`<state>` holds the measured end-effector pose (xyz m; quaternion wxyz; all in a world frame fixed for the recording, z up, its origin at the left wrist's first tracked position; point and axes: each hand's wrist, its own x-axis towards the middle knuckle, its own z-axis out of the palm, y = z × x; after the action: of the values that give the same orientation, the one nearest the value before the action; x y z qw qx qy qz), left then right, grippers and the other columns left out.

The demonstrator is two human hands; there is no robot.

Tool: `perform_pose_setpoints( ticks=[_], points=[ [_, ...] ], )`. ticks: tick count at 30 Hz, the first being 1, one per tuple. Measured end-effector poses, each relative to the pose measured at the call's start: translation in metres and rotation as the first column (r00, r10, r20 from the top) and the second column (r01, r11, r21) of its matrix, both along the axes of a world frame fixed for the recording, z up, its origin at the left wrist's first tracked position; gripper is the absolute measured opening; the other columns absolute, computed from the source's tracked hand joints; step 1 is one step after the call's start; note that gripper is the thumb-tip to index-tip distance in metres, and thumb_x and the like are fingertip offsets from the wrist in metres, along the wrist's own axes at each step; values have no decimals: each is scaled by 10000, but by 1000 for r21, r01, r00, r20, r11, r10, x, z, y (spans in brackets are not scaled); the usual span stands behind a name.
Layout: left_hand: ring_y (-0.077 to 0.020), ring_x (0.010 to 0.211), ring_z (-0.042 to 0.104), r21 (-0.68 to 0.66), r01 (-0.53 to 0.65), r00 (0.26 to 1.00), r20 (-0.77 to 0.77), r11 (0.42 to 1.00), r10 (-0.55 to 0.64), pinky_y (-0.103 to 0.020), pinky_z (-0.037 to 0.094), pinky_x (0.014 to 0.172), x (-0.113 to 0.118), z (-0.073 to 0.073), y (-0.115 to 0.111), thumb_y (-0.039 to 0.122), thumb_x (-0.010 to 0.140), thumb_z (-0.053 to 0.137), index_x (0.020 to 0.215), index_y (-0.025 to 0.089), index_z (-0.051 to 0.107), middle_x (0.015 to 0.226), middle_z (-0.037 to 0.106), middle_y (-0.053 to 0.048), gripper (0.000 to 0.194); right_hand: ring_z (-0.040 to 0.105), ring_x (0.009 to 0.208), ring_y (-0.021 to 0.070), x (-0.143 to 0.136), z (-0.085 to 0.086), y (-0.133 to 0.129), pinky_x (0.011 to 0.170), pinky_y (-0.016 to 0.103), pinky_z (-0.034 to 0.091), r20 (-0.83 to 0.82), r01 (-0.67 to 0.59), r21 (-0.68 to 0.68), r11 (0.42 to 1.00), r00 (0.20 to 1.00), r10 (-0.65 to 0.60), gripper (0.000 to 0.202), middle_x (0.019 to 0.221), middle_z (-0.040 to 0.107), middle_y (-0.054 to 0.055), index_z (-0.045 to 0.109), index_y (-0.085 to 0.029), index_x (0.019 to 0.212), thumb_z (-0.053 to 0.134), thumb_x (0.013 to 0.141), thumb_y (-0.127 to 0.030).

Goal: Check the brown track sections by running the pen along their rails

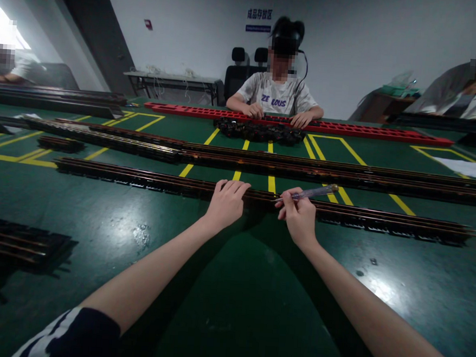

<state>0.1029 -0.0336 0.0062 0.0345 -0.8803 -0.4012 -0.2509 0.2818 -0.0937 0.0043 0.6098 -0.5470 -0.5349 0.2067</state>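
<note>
A long black rail with copper-coloured strips lies across the table in front of me. My left hand is over its middle, fingers curled down onto the rail's far side. Just to the right, my right hand grips a screwdriver with a clear handle. The handle points up and to the right, while the thin shaft points left, its tip at the rail between my hands. Where exactly the tip touches I cannot make out.
Behind lie more long black rails and a short piece. Another stack sits at the left. Across the green table, a person has both hands at a red slotted frame, near a pile of black parts.
</note>
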Motion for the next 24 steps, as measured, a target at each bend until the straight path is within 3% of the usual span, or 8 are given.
perform_pose_setpoints(
  ticks=[12, 24],
  points=[
    [-271, 1161, 555, 2, -2, 1000, -30, 1000, 2, -470, 354, 1022, 1, -3, 2, 395, 902, 455, 1245, 146, 562, 1225, 642, -123, 437, 525, 391, 94, 1, -1, 0, 392, 216, 414, 23, 20, -18, 1000, 1000, -19, 291, 600, 626, 1, 532, -187, 770, 531, 877, -458],
    [-276, 1111, 577, 23, -33, 997, -73, 999, 35, -468, 370, 1003, 1, -2, 2, 410, 914, 468, 1243, 144, 565, 1193, 658, -123, 434, 518, 383, 83, 0, 0, 0, 381, 205, 407, -22, 6, -26, 1000, 1000, -7, 279, 594, 619, -5, 533, -185, 762, 536, 876, -441]
  ],
)
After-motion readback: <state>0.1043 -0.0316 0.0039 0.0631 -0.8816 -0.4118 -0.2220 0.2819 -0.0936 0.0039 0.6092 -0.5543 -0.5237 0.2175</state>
